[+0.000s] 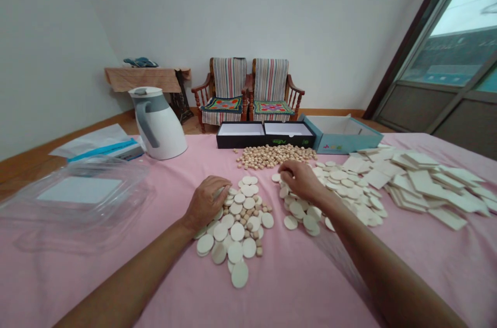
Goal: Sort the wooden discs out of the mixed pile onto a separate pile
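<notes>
A mixed pile of pale round wooden discs (235, 252) and small wooden cubes (259, 243) lies in front of me on the pink tablecloth. At its upper left edge, my left hand (207, 201) is closed, with a pale disc seeming to show between thumb and fingers. To the right is a second heap of round discs (297, 209). My right hand (301, 178) is over its upper left part, fingers bent together and pointing down; what they hold is hidden. Behind that hand lies a heap of small wooden cubes (272, 156).
Square wooden tiles (423, 183) are heaped at the right. Black boxes (240, 140) and a light blue box (349, 143) stand at the back. A white jug (165, 129), a flat blue-and-white box (124, 151) and clear plastic packaging (128, 178) are on the left. Two chairs (229, 79) stand beyond.
</notes>
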Motion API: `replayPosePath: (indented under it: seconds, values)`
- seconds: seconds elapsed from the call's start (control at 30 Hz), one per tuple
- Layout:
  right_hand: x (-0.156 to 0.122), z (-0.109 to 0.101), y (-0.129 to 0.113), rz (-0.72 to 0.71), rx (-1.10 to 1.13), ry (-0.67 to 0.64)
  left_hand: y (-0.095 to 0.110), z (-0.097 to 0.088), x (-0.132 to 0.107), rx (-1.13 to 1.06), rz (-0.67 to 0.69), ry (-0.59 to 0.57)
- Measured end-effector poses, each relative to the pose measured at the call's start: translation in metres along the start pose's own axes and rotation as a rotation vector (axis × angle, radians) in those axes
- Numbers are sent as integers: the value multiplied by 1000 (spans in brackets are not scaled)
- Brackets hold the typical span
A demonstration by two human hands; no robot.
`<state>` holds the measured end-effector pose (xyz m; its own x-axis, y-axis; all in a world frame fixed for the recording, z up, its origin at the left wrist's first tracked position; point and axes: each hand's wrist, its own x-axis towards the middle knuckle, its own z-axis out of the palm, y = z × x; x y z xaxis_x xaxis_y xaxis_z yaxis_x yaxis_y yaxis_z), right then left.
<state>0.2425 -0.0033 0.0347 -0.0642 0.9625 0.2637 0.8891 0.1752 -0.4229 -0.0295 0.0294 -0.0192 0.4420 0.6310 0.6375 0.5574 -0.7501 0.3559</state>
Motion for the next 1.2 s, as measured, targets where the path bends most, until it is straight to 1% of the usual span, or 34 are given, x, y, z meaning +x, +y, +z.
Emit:
replayPosePath:
  seconds: [0.1,0.13,0.2,0.27,0.33,0.4,0.47,0.53,0.63,0.7,0.8,0.87,1.03,1.1,1.2]
  values:
    - [-8,-28,35,188,-80,166,-1,1,0,11,4,3]
    - [-11,-34,46,250,-95,216,-1,1,0,15,4,2]
    - [-15,-42,64,320,-130,310,-1,2,0,22,3,-3]
    - [-17,-42,69,312,-134,384,-1,2,1,26,-3,-1]
    - [-19,-35,62,239,-93,405,-2,2,1,28,-15,5]
    - [-22,-22,43,128,-37,346,-4,2,0,29,-34,6]
    - [-28,-6,21,-1,-34,201,-4,1,0,36,-66,8]
    - [-36,10,2,-105,-80,71,-3,0,2,42,-101,-2]
    - [-50,25,-15,-197,-208,-66,3,-2,9,13,-142,-60]
    - [-57,29,-18,-244,-279,-118,7,-1,17,-21,-154,-141]
    - [-62,29,-20,-286,-338,-146,10,2,32,-39,-130,-290]
    - [-64,29,-21,-300,-362,-153,9,7,42,-24,-108,-349]
    - [-66,35,-16,-325,-336,-101,3,21,61,37,-105,-444]
    - [-65,37,-12,-316,-315,-87,0,26,65,50,-92,-466]
    - [-63,38,-9,-304,-298,-91,-3,32,66,12,-87,-510]
